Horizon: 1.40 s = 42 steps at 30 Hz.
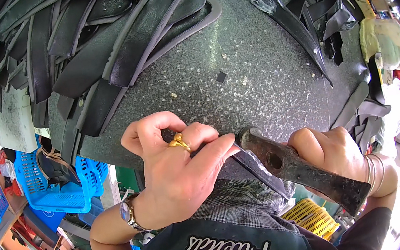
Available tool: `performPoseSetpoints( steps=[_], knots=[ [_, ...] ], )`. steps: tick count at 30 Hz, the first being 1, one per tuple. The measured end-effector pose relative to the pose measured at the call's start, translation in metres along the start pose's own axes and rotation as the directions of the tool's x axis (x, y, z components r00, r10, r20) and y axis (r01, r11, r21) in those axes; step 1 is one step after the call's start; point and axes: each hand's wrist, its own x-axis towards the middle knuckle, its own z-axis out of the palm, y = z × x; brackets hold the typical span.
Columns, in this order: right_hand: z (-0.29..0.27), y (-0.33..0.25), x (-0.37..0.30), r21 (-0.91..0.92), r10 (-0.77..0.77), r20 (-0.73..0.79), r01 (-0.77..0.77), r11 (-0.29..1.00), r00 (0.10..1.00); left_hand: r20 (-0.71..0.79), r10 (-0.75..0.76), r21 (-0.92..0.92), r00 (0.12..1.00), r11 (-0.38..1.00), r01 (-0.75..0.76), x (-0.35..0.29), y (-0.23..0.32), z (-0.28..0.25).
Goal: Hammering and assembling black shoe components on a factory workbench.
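Note:
Near the front edge of the dark speckled table (245,89), my left hand (178,170) pinches a dark strap (261,175) between thumb and fingers. From there the strap hangs over the edge toward my apron. My right hand (330,151) is closed on a hammer, its handle mostly hidden. The worn dark hammer head (310,171) has a round hole, and its round face is just right of my left fingertips. Whether that face touches the strap I cannot tell. A small black square scrap (221,76) lies on the table beyond my hands.
A large pile of dark straps (134,38) covers the far left. At the far right lie a curved strap (293,28) and crumpled dark scraps (329,14); more strips (358,110) rest at the right edge. Blue baskets (60,187) stand below left, a yellow basket (311,216) below right.

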Motion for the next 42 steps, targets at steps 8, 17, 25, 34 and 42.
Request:
performPoseSetpoints(
  steps=[8, 17, 25, 34, 42],
  knots=[
    [0.003, -0.002, -0.002, -0.03, 0.041, -0.041, -0.042, 0.999, 0.998, 0.053, 0.153, 0.06, 0.987, 0.986, -0.156, -0.004, -0.005, -0.005],
    [-0.016, -0.001, 0.008, -0.008, -0.025, -0.152, 0.024, 1.0, 0.988, -0.014, 0.217, 0.137, 0.976, 0.967, -0.213, -0.016, -0.007, 0.0],
    [-0.014, -0.013, 0.016, -0.138, 0.001, -0.072, -0.011, 0.99, 0.997, -0.051, 0.246, 0.174, 0.968, 0.956, -0.234, -0.02, -0.007, 0.0],
    [-0.018, -0.014, 0.017, -0.279, -0.034, -0.007, 0.031, 0.96, 0.999, 0.046, 0.255, 0.205, 0.966, 0.944, -0.259, -0.031, 0.009, -0.005],
    [-0.017, -0.018, 0.019, -0.149, -0.018, 0.026, 0.022, 0.989, 1.0, 0.09, 0.26, 0.241, 0.961, 0.931, -0.275, -0.032, 0.011, -0.008]
  ],
)
